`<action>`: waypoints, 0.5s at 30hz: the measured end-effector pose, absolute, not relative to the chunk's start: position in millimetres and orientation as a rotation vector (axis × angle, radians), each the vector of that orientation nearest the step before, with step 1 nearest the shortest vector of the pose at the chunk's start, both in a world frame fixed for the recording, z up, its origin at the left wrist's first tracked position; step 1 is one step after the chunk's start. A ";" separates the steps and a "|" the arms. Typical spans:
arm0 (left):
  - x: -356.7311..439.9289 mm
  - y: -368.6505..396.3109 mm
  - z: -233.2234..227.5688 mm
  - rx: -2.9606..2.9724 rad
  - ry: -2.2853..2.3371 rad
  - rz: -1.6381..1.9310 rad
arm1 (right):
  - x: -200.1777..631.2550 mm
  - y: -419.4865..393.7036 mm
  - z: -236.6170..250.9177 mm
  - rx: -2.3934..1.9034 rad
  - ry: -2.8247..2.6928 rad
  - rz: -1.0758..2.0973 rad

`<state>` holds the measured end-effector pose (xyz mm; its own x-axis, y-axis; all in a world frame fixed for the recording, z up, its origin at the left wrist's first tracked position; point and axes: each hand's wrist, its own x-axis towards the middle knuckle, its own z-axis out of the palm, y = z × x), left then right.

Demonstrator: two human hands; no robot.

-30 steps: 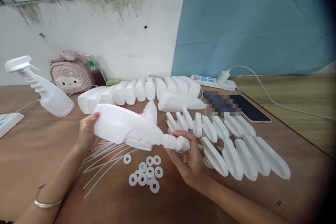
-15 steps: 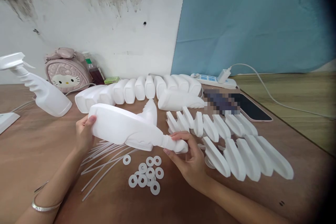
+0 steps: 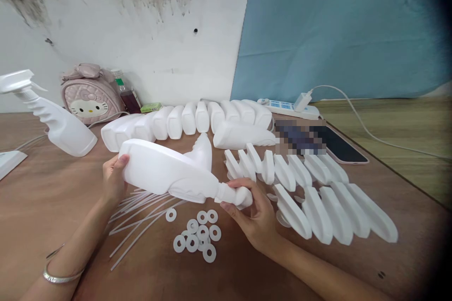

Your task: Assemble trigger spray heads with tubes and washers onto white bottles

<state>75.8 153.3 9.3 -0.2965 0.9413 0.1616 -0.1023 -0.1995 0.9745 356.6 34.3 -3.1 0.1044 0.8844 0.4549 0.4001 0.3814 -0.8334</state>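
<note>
Held item: one white plastic bottle (image 3: 165,171), lying sideways in the air above the middle of the tabletop (image 3: 52,197), base to your left, neck to your right.

Your left hand (image 3: 113,179): fingers closed against the bottle's base, thumb on its upper edge. A silver bracelet (image 3: 60,276) sits on that wrist.

Your right hand (image 3: 254,214): fingers curled around the bottle's neck end, gripping it from below.

Under the bottle: a loose cluster of white washers (image 3: 199,235) flat on the tabletop; just left of them, a fan of thin clear tubes (image 3: 137,218).

Right of your right hand: rows of white trigger parts (image 3: 318,202), leaning on one another, running toward the right edge.

Toward the far edge: a row of empty white bottles (image 3: 187,120) lying side by side; a pink bag (image 3: 90,99) by the wall; a power strip (image 3: 287,108) with a charger plugged in; a phone (image 3: 341,150) face up.

Far left: one assembled spray bottle (image 3: 52,120), tilted.
</note>
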 end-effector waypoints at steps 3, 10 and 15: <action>74.9 153.8 7.7 1.091 1.216 1.637 | 356.5 32.4 -1.8 -1.238 -1.496 0.589; 78.2 153.2 13.8 1.283 1.132 1.668 | 355.0 31.0 4.8 -1.308 -1.527 0.642; 77.6 152.0 13.9 1.340 1.167 1.647 | 354.9 30.1 5.2 -1.334 -1.493 0.682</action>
